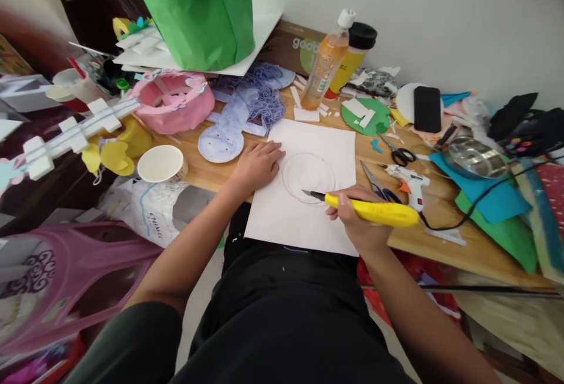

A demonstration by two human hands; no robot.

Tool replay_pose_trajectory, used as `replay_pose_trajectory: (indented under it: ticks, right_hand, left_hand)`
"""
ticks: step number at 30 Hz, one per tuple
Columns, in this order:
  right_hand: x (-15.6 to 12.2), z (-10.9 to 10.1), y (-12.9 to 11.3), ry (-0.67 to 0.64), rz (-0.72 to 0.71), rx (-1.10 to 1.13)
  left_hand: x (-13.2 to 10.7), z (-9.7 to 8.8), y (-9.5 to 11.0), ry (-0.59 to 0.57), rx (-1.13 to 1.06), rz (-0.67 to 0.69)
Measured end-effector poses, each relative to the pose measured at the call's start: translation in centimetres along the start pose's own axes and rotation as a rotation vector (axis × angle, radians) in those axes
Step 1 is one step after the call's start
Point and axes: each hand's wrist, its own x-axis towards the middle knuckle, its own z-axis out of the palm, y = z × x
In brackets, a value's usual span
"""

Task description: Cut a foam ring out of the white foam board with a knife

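Flat on the wooden table [423, 255], right in front of the body: a big white paper [304, 222], a bit over the table's front edge. On the paper, round pencil lines [308, 175], like one circle inside another. Low over these lines, a yellow knife [374, 211] with a thin dark blade, pointing left. Cannot tell about any touch between blade tip and paper.

Around the yellow handle, near the right side of the paper, the right hand [363, 228], curled tight, thumb and fingers pinching the knife. On the paper's left side, the left hand [261, 164], palm down, flat, fingers out straight and close together.

Just right of the paper, scissors [378, 186], then a white glue gun [409, 183] with an orange bit. Farther right of the paper, a shiny metal bowl [478, 158] and a blue sheet [497, 193]. Behind the paper, a bottle [326, 64] of orange drink, tilted, next to a yellow cup [350, 64] with a black lid. Behind the paper and to the right, a black phone [427, 110]. Left of the paper, a purple cutout [220, 142] with yarn, a pink basket [171, 108] and a white cup [161, 165]. Behind the paper, up and to the left, a big green basket [202, 26].
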Motion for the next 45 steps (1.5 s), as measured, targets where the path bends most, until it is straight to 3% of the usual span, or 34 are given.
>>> replay_pose_trajectory:
  ticks: [4, 21, 28, 34, 45]
  right_hand:
    - [-0.1, 1.1, 1.1, -0.112, 0.089, 0.003]
    - [-0.2, 1.9, 1.4, -0.094, 0.12, 0.009]
    - [0.4, 2.0, 0.9, -0.104, 0.055, -0.039]
    - [0.5, 1.8, 1.0, -0.126, 0.116, -0.019]
    - [0.0, 1.7, 1.1, -0.12, 0.051, -0.01]
  left_hand:
    - [0.0, -0.1, 0.0, -0.011, -0.014, -0.009]
    - [-0.1, -0.1, -0.1, -0.009, -0.015, 0.004]
    - [-0.1, -0.2, 0.0, -0.024, -0.016, -0.012]
    - [-0.1, -0.2, 0.0, -0.025, 0.004, -0.019]
    - [-0.8, 0.2, 1.2, 0.021, 0.06, -0.048]
